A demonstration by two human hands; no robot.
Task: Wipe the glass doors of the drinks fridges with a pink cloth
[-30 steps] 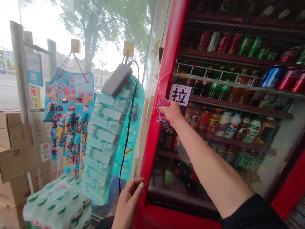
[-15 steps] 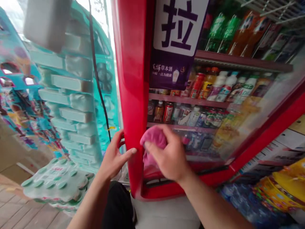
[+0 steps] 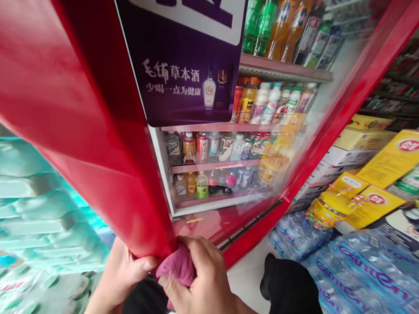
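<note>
Here we go, head camera, and the whole left side is taken up by the red door frame of a drinks cooler, running down to the bottom edge of the view. Right at its lower end, the pink cloth is bunched up, and the right hand is closed tight around it, pressing it against the red frame. Beside it, the left hand has its fingers curled around the frame's edge from the other side, the two hands almost touching!

On the glass, a purple poster reads 毛铺草本酒 and 少喝一点为健康, with a white bottle printed beside the words. Above that, a white panel with purple strokes gets cut off at the top edge.

Behind the glass, the shelves are packed: a red can, small bottles, and higher up green bottles and orange bottles. Glare streaks the right side of the pane.

Over to the right, yellow boxes sit with a red round logo, beside a yellow-wrapped pack, and a big shrink-wrapped water pack shows purple lettering that looks like "Ganten". A black trouser leg stands on the white floor. Down the left, pale teal packs are stacked up, with a wrapped bottle pack below them.
</note>
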